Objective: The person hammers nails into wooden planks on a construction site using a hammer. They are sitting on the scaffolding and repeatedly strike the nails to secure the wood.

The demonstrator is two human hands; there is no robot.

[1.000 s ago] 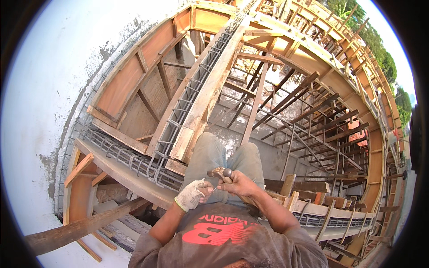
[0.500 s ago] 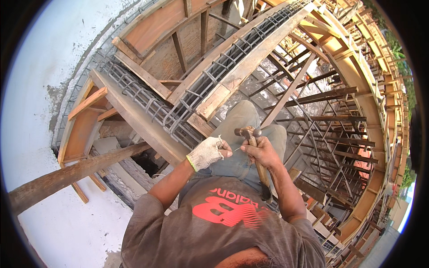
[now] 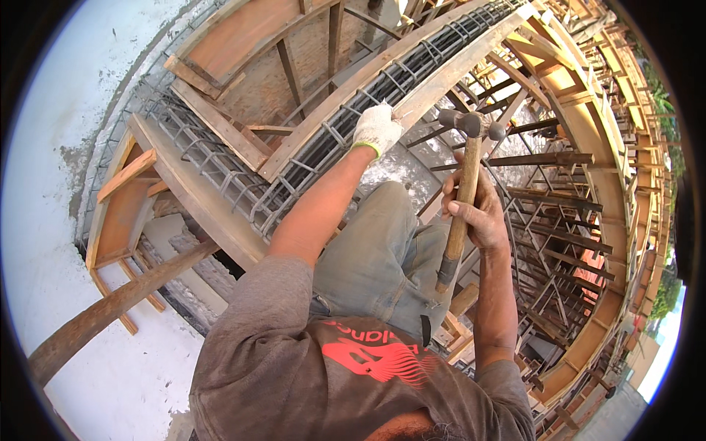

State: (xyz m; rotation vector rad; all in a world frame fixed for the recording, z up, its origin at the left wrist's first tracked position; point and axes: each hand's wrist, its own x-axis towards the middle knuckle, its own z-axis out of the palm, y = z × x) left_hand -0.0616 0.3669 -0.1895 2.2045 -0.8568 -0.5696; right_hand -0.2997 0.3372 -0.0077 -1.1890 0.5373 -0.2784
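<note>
My right hand [image 3: 479, 209] grips a hammer [image 3: 470, 165] by its wooden handle, with the metal head up and the dark-wrapped end down. On my left hand [image 3: 378, 129] is a whitish knit glove. Its fingers are closed at the inner wooden board [image 3: 434, 95] of a curved beam form, and a thin sliver that looks like a nail shows at the fingertips. Long dark steel bars with square ties, a rebar cage [image 3: 382, 87], lie in the form beside that hand. The hammer head is held apart from the board, to the right of my left hand.
A second rebar cage [image 3: 213, 165] crosses at left behind a wide plank [image 3: 195, 187]. A round wooden pole [image 3: 121, 305] spans the lower left over a white surface [image 3: 44, 206]. Metal props [image 3: 548, 158] and curved plywood formwork [image 3: 618, 213] fill the right, over a lower level.
My hands have parted from in front of my lap. The left has reached forward to the form board; the right has moved right and now grips the hammer upright by its handle.
</note>
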